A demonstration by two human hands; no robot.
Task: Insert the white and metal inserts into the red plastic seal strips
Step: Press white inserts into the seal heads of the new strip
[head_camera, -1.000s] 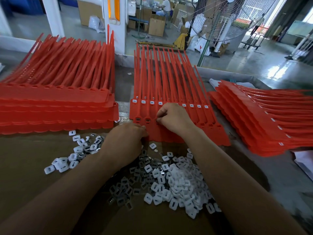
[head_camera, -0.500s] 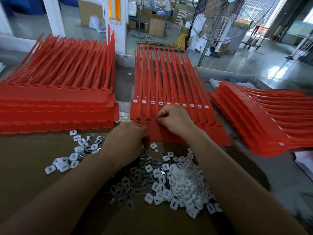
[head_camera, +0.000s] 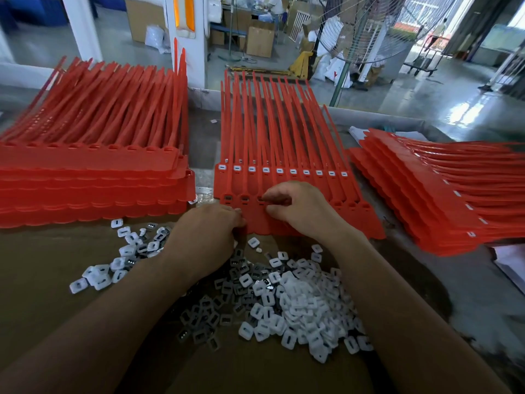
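Note:
A sheet of joined red seal strips (head_camera: 284, 143) lies in the middle of the table on a small stack, tails pointing away. White inserts (head_camera: 292, 172) fill a row of its heads. In the near row, dark metal inserts (head_camera: 228, 198) sit in the leftmost sockets. My right hand (head_camera: 301, 207) rests curled on that near row, fingertips at the third socket. My left hand (head_camera: 207, 237) lies at the sheet's front edge, fingers curled; what they hold is hidden. A heap of loose white inserts (head_camera: 306, 305) and metal inserts (head_camera: 204, 322) lies below my hands.
A tall stack of red strip sheets (head_camera: 93, 180) stands at the left, another fanned stack (head_camera: 443, 194) at the right. More loose inserts (head_camera: 125, 251) are scattered front left. Brown cardboard (head_camera: 42, 280) covers the table. A floor fan (head_camera: 369, 27) stands behind.
My right hand has shifted slightly along the near row of sockets; my left hand stays at the sheet's front edge. Nothing else moved.

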